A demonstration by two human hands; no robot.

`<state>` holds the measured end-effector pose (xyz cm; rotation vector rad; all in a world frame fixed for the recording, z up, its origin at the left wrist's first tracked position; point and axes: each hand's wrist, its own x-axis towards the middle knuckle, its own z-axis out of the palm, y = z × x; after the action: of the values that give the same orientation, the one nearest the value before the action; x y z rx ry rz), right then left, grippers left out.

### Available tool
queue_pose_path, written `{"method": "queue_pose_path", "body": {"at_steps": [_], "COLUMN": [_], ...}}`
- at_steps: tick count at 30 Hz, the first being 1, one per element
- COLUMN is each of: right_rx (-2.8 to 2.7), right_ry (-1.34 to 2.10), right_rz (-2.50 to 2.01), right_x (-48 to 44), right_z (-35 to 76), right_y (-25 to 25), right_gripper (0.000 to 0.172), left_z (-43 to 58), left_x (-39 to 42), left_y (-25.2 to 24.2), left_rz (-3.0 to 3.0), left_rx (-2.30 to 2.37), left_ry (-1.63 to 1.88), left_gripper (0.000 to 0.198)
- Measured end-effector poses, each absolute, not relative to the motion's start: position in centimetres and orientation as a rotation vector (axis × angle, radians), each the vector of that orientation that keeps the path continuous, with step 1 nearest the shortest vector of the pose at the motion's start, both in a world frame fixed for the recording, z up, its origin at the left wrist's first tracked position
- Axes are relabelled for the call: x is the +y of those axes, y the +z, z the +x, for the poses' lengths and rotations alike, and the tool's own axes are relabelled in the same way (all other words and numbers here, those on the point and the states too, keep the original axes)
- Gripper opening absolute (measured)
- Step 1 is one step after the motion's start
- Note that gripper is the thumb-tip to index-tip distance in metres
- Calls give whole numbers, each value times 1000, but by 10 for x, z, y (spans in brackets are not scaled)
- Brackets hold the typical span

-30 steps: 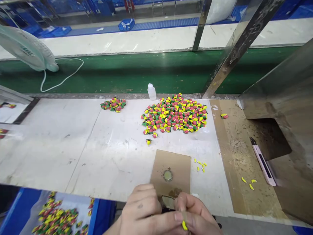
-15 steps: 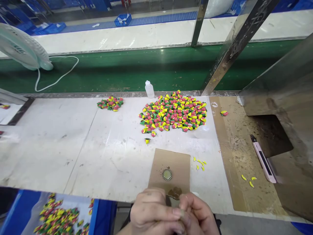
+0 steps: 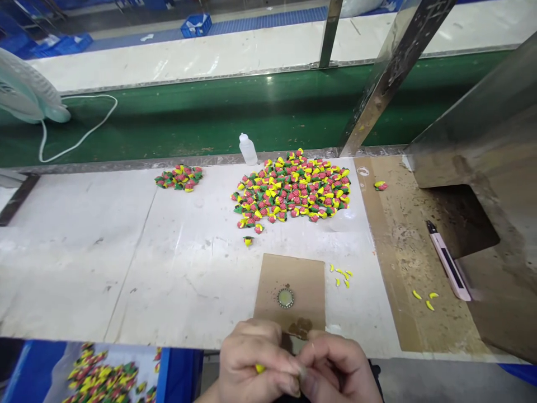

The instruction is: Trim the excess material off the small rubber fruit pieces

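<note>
At the front edge of the table, my left hand (image 3: 251, 358) is closed, and a bit of a small yellow piece (image 3: 260, 368) shows between its fingers. The rest of that piece is hidden. My right hand (image 3: 335, 366) is pinched, its fingertips meeting those of the left; whatever lies between them cannot be made out. Just beyond the hands lies a cardboard sheet (image 3: 268, 274) with a brown stain. On it sits a bottle cap (image 3: 286, 298) with a pale filling. Several tiny yellow banana-shaped pieces (image 3: 344, 274) lie right of the cardboard.
A large pile of red, yellow and green fruit-like pieces (image 3: 296, 190) lies beyond, with a smaller pile (image 3: 180, 178) to its left. A white squeeze bottle (image 3: 248, 150) stands behind. At right lies a pink cutter knife (image 3: 448, 263). A blue bin (image 3: 163, 369) is lower left.
My hands have shifted slightly, and a yellow bit now shows in the left one. The whole view has tilted a little; the things on the table look unmoved.
</note>
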<state>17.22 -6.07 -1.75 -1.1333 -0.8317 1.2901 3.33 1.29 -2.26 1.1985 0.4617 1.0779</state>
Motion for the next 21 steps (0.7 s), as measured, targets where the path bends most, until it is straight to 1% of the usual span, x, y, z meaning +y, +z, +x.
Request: {"method": "queue_pose_path", "body": {"at_steps": [2,4,5,8,10,12,13,15,17,18,20,21], "right_rx": [-1179,-1442,-1553,-1793,-1840,-1840,-1851,-1831,-1737,-1660,-1455,-1309], "right_ry": [1038,714,562,220,111,89,109,149,240,342,655,860], "right_rz": [-1162,-1208,-1215,-1160,-1131,-1147,-1153,-1148,-1165,-1181,-1226,-1243], "right_x": [-52,-47,-45,-42,-40,-39,-39,-40,-43,-45,-48,-50], "right_z": [183,192,195,201,202,202,202,202,200,198,193,190], "right_y": [-12,-8,-6,-7,-11,-16,-18,-21,-22,-22,-22,-21], "right_gripper": [18,11,10,16,18,20,23,25,21,16,8,10], "left_z": [26,25,26,35,41,45,46,46,44,43,41,40], "left_x": [15,9,3,-16,-24,-23,-21,-16,-14,-14,-16,-16], "left_y": [-22,-23,-23,-22,-17,-8,-4,3,3,1,-9,-15], "left_rz": [1219,1133,1052,679,346,116,59,15,62,123,340,494], "left_rx": [508,610,672,840,886,856,834,801,790,796,820,812], "left_ry": [1047,1041,1050,1009,868,711,660,615,648,702,869,962], "left_gripper": [20,19,17,16,25,35,37,35,32,30,21,15]}}
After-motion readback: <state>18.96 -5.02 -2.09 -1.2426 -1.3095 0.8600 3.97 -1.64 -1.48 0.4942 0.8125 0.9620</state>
